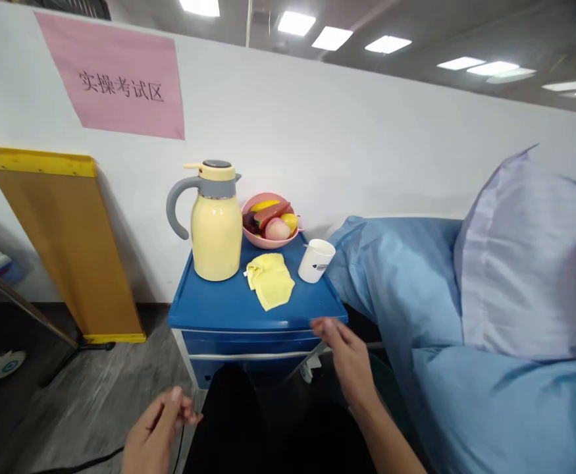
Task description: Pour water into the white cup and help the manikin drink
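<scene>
Hand, left [162,420]: low beside the dark-clad leg [228,421], well apart from the cabinet [201,309]; fingers loosely half curled, nothing seen in the grasp.
Hand, right [351,362]: at the cabinet's front right corner; fingers close together, narrow; tips blurred, so contact, or anything thin between them, cannot be told.
Cloth [272,283]: yellow, spread unevenly about midway along the cabinet top, towards the front edge. Judged risk: a careless pull could drag it against its neighbours.
Cup [312,264]: white, standing near the right edge, just beside the blue bedding [450,401]; contents not visible. Judged risk: a sideways brush of the right hand, or tugged bedding, could tip it.
Jug [217,240]: cream, lidded, upright near the left edge; its grey handle appears to overhang that edge. Judged risk: a snagged handle could topple it.
Bowl [268,244]: pink, towards the back edge, heaped with fruit [278,229]. Judged risk: a knock could set pieces rolling.
Cabinet top: blue, glossy, with drawers below the front edge.
Room: pale wall [341,138] bearing a pink sign [130,115]; tan board [65,237] leaning left; pillow [515,283] propped right; grey floor [114,395].
</scene>
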Available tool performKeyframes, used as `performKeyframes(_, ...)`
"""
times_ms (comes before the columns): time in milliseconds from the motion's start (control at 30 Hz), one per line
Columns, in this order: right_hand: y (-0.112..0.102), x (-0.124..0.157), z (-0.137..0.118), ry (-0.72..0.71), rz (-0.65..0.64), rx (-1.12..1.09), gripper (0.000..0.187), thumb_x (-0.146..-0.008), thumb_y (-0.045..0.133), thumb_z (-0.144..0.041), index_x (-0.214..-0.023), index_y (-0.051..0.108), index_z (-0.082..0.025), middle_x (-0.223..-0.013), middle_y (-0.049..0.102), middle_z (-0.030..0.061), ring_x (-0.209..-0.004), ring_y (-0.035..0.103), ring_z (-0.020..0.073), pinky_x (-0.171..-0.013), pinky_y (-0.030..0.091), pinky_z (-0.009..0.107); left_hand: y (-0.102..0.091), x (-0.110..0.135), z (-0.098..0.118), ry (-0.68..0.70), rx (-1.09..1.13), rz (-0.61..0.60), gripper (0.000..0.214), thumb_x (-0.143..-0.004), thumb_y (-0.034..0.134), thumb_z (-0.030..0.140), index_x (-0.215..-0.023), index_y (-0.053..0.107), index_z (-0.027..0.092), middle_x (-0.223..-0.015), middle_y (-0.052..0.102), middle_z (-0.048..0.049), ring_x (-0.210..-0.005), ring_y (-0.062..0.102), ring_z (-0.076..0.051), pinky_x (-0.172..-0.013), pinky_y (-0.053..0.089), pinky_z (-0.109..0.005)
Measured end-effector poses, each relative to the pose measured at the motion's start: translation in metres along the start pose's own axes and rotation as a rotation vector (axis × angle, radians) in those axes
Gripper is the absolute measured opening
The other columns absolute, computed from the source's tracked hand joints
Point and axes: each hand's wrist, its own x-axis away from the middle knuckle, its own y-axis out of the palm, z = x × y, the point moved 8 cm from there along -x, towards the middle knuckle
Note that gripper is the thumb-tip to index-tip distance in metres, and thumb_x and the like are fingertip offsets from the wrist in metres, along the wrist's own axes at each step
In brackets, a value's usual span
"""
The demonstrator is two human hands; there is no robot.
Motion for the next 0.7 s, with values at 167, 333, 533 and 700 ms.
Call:
performKeyframes(167,0.006,-0.105,0.012,-0.08,0.186,-0.091,0.092,-0.07,0.076,-0.053,-0.143,0.035,-0.015,-0.15,0.042,0.0205,-0.139,0.041,0.0324,-0.111,0.039,0.047,0.021,-0.049,0.12,0.435,-0.089,0.057,0.038,-0.086,0.061,0.056,-0.089,0.067,0.019,-0.092,0.069,-0.0043,-0.09,0.065,-0.021,-0.088,0.05,-0.031)
performKeyframes(333,0.034,-0.157,0.023,-0.083,0.202,-0.09,0.094,-0.063,0.086,-0.042,-0.138,0.038,-0.011,-0.131,0.057,0.0191,-0.114,0.06,0.0295,-0.099,0.048,0.044,0.053,-0.086,0.25,0.832,-0.278,0.226,0.049,-0.092,0.05,0.053,-0.127,0.055,0.019,-0.14,0.051,-0.0131,-0.13,0.049,-0.026,-0.107,0.041,-0.037)
performKeyframes(533,0.031,-0.162,0.017,-0.096,0.231,-0.068,0.03,-0.088,0.07,-0.031,-0.111,0.058,-0.015,-0.099,0.064,0.0033,-0.084,0.063,0.0179,-0.077,0.055,0.037,0.091,-0.128,0.314,0.809,-0.484,-0.013,0.045,-0.082,0.062,0.052,-0.108,0.061,0.015,-0.102,0.065,-0.0096,-0.093,0.062,-0.024,-0.083,0.05,-0.037)
performKeyframes(700,0.031,-0.136,-0.011,-0.122,0.201,-0.124,0.031,-0.083,0.074,-0.029,-0.106,0.059,-0.015,-0.093,0.064,0.0016,-0.081,0.064,0.0168,-0.073,0.055,0.033,0.111,-0.135,0.323,0.744,-0.556,-0.103,0.042,-0.077,0.062,0.059,-0.072,0.051,0.019,-0.061,0.05,0.0023,-0.056,0.051,-0.014,-0.053,0.043,-0.027)
